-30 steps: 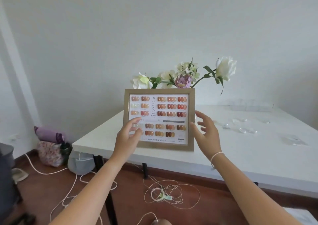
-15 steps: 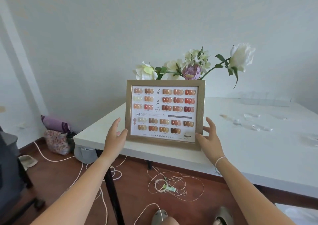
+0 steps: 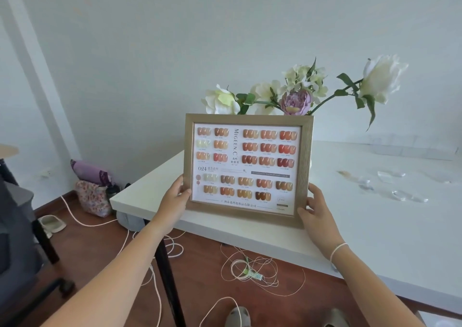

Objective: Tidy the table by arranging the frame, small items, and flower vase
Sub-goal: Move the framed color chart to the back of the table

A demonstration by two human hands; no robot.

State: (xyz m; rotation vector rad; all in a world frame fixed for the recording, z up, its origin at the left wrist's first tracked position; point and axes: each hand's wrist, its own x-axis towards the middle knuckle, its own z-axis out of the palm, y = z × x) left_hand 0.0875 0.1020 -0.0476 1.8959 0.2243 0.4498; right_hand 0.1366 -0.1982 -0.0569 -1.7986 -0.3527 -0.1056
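A gold-edged frame (image 3: 246, 168) with a nail-colour chart stands upright near the left front corner of the white table (image 3: 370, 234). My left hand (image 3: 175, 196) grips its lower left edge, thumb on the front. My right hand (image 3: 315, 210) holds its lower right corner. Behind the frame rise white and purple flowers (image 3: 297, 94); their vase is hidden by the frame. Several small clear items (image 3: 390, 184) lie scattered on the table to the right.
A clear box (image 3: 410, 146) sits at the table's back right against the wall. Below the table are loose white cords (image 3: 250, 269) on the wooden floor. Bags (image 3: 92, 191) lean at the wall to the left, and a dark chair (image 3: 15, 226) stands at far left.
Both hands have moved outward from the frame's face to its lower side edges and closed on it. The view has drawn nearer to the table.
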